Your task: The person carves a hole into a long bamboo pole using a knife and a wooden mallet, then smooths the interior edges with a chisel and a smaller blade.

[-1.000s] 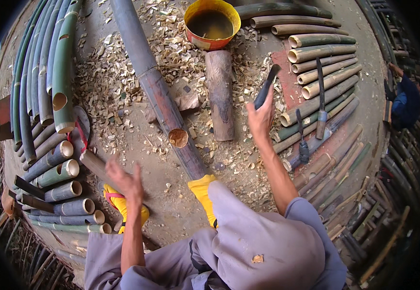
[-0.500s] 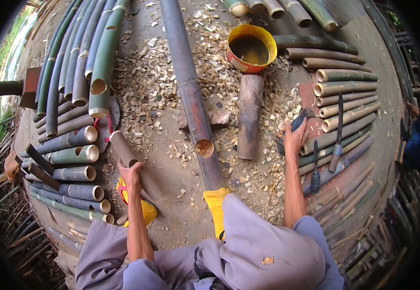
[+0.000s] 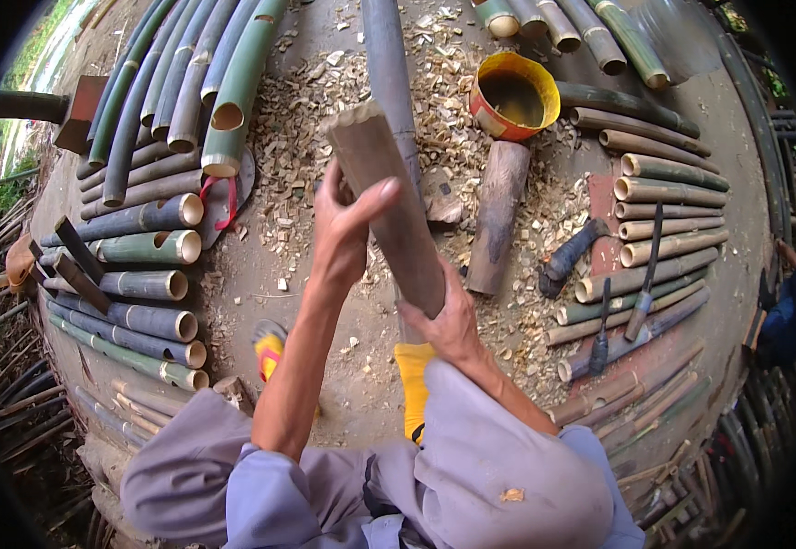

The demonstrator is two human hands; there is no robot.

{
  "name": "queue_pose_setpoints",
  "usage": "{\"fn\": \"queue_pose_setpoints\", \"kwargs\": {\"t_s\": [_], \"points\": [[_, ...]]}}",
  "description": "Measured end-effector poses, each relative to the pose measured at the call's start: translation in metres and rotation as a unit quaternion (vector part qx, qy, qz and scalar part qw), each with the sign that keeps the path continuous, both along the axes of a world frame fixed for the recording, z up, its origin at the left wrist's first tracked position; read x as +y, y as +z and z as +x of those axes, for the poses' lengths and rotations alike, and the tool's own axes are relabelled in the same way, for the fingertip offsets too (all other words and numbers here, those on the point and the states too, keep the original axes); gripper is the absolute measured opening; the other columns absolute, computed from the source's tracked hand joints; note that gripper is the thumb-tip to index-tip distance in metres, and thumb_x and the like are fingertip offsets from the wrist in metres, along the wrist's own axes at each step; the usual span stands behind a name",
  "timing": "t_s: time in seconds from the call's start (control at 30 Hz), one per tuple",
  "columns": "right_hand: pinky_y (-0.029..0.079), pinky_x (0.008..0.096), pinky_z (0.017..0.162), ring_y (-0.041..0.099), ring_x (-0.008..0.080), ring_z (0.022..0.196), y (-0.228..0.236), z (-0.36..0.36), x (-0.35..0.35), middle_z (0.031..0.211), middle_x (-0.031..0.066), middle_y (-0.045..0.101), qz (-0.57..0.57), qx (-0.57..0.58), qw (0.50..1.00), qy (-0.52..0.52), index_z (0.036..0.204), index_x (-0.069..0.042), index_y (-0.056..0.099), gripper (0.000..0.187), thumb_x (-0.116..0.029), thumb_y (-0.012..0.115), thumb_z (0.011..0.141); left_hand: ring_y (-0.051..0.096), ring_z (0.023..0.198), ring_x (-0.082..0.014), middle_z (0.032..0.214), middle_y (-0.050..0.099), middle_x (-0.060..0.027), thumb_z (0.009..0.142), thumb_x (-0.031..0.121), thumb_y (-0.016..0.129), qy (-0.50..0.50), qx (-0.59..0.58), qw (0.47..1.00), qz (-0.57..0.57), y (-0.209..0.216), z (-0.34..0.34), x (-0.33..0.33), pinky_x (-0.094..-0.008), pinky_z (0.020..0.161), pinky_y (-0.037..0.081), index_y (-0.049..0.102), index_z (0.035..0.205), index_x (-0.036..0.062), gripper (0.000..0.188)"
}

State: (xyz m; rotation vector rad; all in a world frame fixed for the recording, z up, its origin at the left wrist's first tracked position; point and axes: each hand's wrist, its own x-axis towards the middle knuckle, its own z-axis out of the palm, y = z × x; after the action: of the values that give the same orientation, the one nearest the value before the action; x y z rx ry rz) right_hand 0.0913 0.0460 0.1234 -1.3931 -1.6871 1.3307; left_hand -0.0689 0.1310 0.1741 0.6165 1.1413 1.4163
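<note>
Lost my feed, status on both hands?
Left hand and right hand both grip the bamboo piece, raised over the long pole. Nothing between.

One yellow bowl (image 3: 513,95), one wooden log (image 3: 498,215), two hands, two yellow sandals

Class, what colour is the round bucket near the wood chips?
Yellow-orange bucket, clearest in the head view.

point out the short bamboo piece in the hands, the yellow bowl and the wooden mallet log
short tan bamboo piece (image 3: 389,197), head view, mid shaft
round yellow bowl (image 3: 544,87), head view, right rim
brown wooden mallet log (image 3: 497,215), head view, middle
</note>
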Motion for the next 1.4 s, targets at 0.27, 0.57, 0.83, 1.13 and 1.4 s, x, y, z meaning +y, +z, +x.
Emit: {"fn": "queue_pose_setpoints", "kwargs": {"t_s": [0.27,0.57,0.83,1.13,1.4], "points": [[0.049,0.0420,0.086,0.061,0.0348,0.101,-0.038,-0.012,0.030,0.110,0.0223,0.059,0.022,-0.042,0.999,-0.012,0.128,0.001,0.042,0.060,-0.022,0.071,0.080,0.066,0.081,-0.0246,0.097,0.063,-0.0142,0.062,0.019,0.083,0.049,0.306,0.929,0.200,0.025,0.037,0.006,-0.0338,0.074,0.055,0.053,0.110,-0.0001,0.060],[0.046,0.0362,0.091,0.059,0.0251,0.106,0.019,-0.009,0.016,0.112,0.0118,0.062,0.039,-0.116,0.992,0.009,0.128,-0.003,0.048,0.042,-0.009,0.059,0.087,0.062,0.082,-0.0289,0.090,0.061,-0.0102,0.050,0.015,0.078,0.049,0.271,0.893,0.356,0.013,0.057,-0.056,-0.0397,0.073,0.046,0.058,0.106,0.0023,0.061],[0.037,0.0437,0.105,0.056,0.0379,0.112,0.260,0.001,0.043,0.120,0.0303,0.056,0.426,-0.086,0.891,-0.132,0.128,0.016,0.044,0.059,-0.027,0.046,0.087,0.062,0.081,-0.0289,0.087,0.062,-0.0082,0.050,0.006,0.073,0.050,0.229,0.913,0.335,0.014,0.040,-0.054,-0.0392,0.073,0.045,0.056,0.103,0.0057,0.055],[0.035,0.0442,0.106,0.055,0.0403,0.113,0.190,-0.053,0.050,0.121,0.0310,0.057,0.140,-0.309,0.941,-0.003,0.122,0.017,0.048,0.060,-0.031,0.041,0.088,0.059,0.078,-0.0326,0.080,0.057,-0.0131,0.052,0.007,0.073,0.050,0.246,0.911,0.328,-0.005,0.033,-0.057,-0.0406,0.072,0.046,0.054,0.094,0.0035,0.046],[0.036,0.0422,0.105,0.056,0.0383,0.113,0.190,-0.048,0.031,0.118,0.0292,0.059,0.377,-0.400,0.830,-0.093,0.116,0.018,0.053,0.060,-0.033,0.037,0.089,0.060,0.076,-0.0340,0.083,0.059,-0.0133,0.057,0.013,0.079,0.046,0.191,0.919,0.341,0.000,0.047,-0.063,-0.0416,0.067,0.046,0.056,0.095,0.0027,0.046]]}}
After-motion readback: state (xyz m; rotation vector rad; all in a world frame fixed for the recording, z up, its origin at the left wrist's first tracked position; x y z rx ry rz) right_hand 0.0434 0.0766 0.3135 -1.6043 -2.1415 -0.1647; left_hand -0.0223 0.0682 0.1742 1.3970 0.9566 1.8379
